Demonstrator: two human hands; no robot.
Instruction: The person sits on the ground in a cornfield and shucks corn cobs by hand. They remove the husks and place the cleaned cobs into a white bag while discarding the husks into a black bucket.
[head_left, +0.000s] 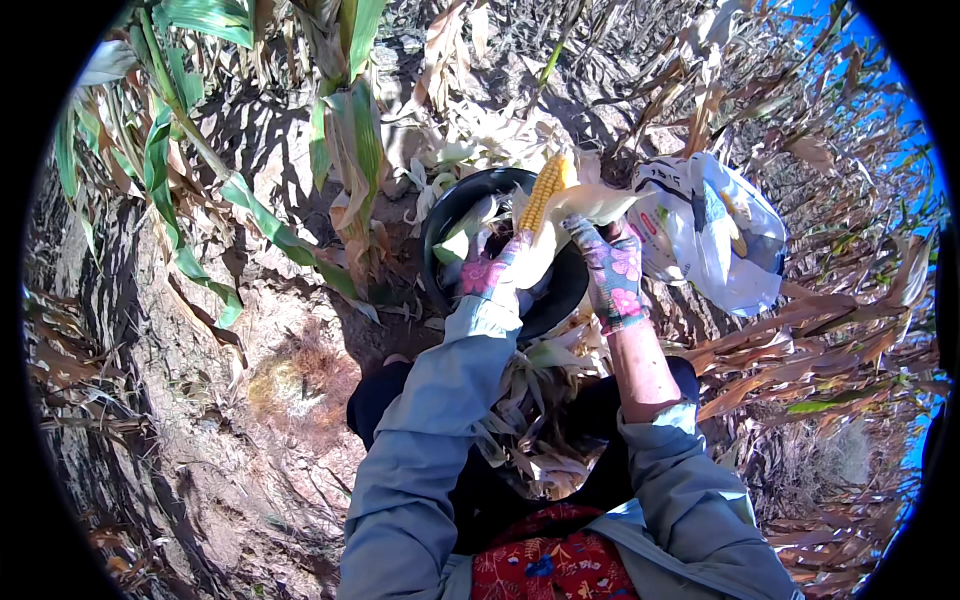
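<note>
A yellow ear of corn (546, 193) points up and away above a black round tub (442, 225), its kernels bare and pale husk pulled back at its base and right side. My left hand (487, 271), in a flowered glove, grips its lower end. My right hand (616, 271), in a matching glove, is closed on the peeled-back corn husk (600, 202) to the right of the ear. More husk lies inside the tub, partly hidden by my left hand.
A white plastic sack (701, 255) with writing stands open at the right, corn showing inside. Loose husks (551, 457) lie between my legs and beyond the tub. Green-leaved corn stalks (352, 142) rise at upper left; dry stalks (810, 330) crowd the right.
</note>
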